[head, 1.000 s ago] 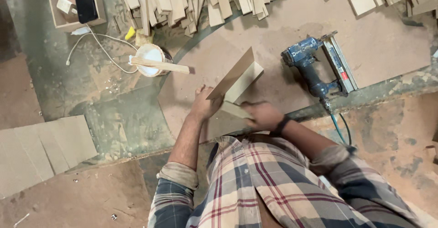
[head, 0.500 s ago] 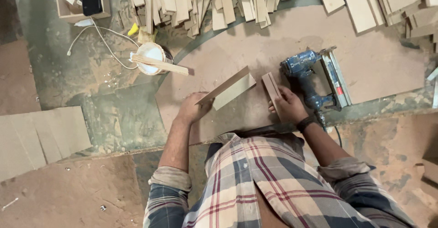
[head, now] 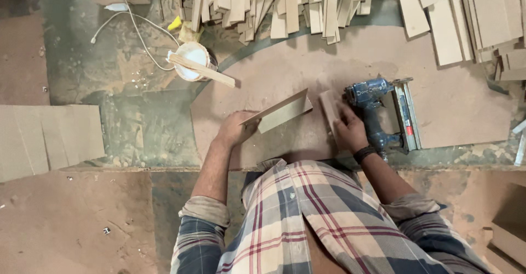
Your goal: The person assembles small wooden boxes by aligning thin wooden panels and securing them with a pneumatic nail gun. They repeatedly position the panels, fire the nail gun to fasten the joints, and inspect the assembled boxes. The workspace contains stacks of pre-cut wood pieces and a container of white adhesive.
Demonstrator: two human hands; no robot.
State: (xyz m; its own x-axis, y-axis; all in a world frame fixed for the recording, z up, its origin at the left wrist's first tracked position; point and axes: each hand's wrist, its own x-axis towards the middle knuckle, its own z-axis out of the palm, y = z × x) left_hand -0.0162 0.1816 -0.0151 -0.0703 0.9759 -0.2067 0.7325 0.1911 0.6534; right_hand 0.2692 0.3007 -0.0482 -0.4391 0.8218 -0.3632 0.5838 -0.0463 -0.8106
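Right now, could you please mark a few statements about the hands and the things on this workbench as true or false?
1. The left hand holds a thin board. True.
2. The right hand rests by the blue nail gun. True.
3. The white tub has nothing across it. False: a wooden stick lies across it.
4. The wood strips are piled at the near edge of the bench. False: they lie along the far side.
5. A white cable lies left of the tub. True.

worn green floor (head: 137, 137), dusty brown boards (head: 466, 109), scattered wood strips (head: 285, 5)
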